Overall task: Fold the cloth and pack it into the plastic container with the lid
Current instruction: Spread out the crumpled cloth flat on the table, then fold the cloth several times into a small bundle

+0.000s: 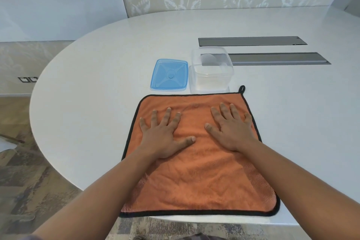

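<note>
An orange cloth [198,177] with a black hem and a small black loop at its far right corner lies spread flat on the white table [93,103], reaching the near edge. My left hand [165,132] and my right hand [231,128] rest palm down on its far half, fingers spread, holding nothing. Just beyond the cloth stands a clear plastic container [211,70], upright and without its lid. The blue lid [169,75] lies flat on the table to the container's left.
Two long grey cable slots [278,58] are set into the tabletop behind and to the right of the container. The table's curved edge runs along the left, with patterned floor below. A leaf-patterned wall stands behind.
</note>
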The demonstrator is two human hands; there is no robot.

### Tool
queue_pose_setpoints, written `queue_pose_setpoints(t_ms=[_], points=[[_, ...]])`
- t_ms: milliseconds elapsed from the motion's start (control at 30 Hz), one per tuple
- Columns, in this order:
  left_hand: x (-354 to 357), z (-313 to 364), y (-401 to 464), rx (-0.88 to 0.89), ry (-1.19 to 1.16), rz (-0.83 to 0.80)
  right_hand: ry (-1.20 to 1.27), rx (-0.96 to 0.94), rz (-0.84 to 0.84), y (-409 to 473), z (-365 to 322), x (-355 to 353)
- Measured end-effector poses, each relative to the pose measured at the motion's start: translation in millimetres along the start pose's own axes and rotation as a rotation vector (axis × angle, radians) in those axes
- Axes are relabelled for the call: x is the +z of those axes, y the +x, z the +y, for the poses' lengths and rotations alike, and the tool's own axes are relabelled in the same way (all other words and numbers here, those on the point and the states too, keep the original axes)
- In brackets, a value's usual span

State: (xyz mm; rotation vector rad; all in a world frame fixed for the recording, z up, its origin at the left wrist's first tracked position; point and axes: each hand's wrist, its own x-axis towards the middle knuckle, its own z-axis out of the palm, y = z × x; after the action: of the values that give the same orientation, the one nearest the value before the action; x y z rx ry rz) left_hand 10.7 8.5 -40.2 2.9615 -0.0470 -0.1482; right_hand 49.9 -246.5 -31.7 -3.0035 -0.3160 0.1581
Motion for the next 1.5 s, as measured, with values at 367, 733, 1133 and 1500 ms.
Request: queue_pose_setpoints(t_ms=[367,733,1133,1500], points=[[-10.2,22.7,-9.8,0.342,0.032,0.016,-0.01,-0.062,0.053,-8.6,-3.8,0.7],[-10.5,23.8,4.8,0.292,-0.024,-0.036,0.031,-0.131,-0.012,-5.8,-4.6,1.2],[-8.9,13.2,49.5,0.222,0.057,-0.059,0.008,-0.111,-0.035,19.8,0.1,2.0],[-31.8,-28.8,77.1,0.026,-0.062,0.048,0.047,0.017,0.072,52.4,31.4,-31.4]])
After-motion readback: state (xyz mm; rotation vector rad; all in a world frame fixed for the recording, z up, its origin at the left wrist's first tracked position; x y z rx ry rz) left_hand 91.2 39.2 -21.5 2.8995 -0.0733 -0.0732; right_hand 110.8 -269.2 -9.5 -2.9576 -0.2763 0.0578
